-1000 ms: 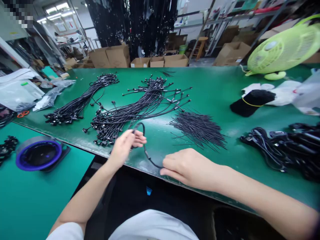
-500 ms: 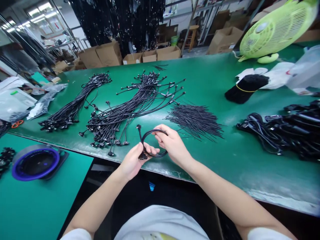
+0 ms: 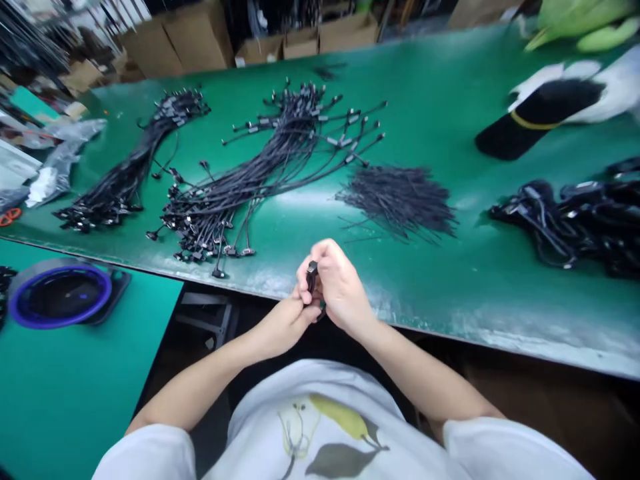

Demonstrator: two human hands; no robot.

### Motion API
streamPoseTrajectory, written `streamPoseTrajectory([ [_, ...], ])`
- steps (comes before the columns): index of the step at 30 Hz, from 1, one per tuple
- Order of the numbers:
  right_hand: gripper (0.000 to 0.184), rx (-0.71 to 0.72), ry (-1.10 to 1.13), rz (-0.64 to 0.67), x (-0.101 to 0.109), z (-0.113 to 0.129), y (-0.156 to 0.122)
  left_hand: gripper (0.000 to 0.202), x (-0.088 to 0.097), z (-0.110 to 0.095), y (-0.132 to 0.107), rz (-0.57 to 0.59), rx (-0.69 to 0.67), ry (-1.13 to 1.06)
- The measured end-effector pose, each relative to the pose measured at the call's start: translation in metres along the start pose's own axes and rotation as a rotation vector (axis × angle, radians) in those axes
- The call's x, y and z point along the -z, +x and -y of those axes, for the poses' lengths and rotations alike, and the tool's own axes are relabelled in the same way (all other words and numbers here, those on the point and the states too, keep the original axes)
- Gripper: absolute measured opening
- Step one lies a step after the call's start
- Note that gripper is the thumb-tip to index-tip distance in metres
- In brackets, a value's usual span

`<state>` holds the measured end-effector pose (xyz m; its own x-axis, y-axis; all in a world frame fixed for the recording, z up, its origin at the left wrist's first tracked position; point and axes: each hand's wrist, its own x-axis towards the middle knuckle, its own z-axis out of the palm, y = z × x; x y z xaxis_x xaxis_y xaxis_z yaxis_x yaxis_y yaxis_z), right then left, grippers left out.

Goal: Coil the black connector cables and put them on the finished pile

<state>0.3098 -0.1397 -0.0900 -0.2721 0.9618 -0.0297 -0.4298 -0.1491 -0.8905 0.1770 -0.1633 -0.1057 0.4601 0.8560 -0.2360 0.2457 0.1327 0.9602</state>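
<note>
Left hand (image 3: 280,327) and right hand (image 3: 340,287) closed together on a small black cable connector (image 3: 312,277), just over the near edge of a green workbench (image 3: 450,293), below bundled black cables (image 3: 240,187) and a pile of thin black wires (image 3: 400,200), with cardboard boxes (image 3: 180,37) beyond the far edge.

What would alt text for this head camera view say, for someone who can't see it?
A person's bare left hand and right hand hold a small black cable connector just in front of the edge of a long green workbench. Bundles of thin black cables lie spread across the bench beyond the hands.
</note>
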Motion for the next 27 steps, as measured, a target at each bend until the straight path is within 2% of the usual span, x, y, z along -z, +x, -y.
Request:
streamPoseTrajectory([
  [4,0.050,-0.069,0.044,0.136,0.000,0.001,-0.002,0.020,-0.007,0.006,-0.003,0.110,0.025,-0.238],
  [7,0.049,-0.130,0.088,0.154,0.002,0.002,0.000,0.032,-0.013,0.009,-0.006,0.235,0.152,-0.465],
  [9,0.047,-0.183,0.091,0.171,0.005,0.005,0.002,0.039,-0.016,0.008,-0.008,0.262,0.186,-0.544],
  [14,0.044,-0.361,0.165,0.244,0.014,0.016,0.008,0.042,-0.018,-0.001,-0.013,0.244,0.162,-0.666],
  [17,0.045,-0.290,0.168,0.163,0.012,0.015,0.007,0.039,-0.022,-0.003,-0.012,0.223,0.193,-0.713],
  [21,0.042,-0.160,0.045,0.104,0.012,0.006,0.007,0.035,-0.031,0.001,-0.006,0.117,0.233,-0.749],
  [24,0.041,-0.183,0.099,0.088,0.021,0.003,0.012,0.034,-0.034,0.005,-0.001,0.050,0.200,-0.765],
  [27,0.047,-0.247,0.255,0.003,0.030,0.006,0.018,0.031,-0.033,0.003,0.004,0.038,0.197,-0.812],
])
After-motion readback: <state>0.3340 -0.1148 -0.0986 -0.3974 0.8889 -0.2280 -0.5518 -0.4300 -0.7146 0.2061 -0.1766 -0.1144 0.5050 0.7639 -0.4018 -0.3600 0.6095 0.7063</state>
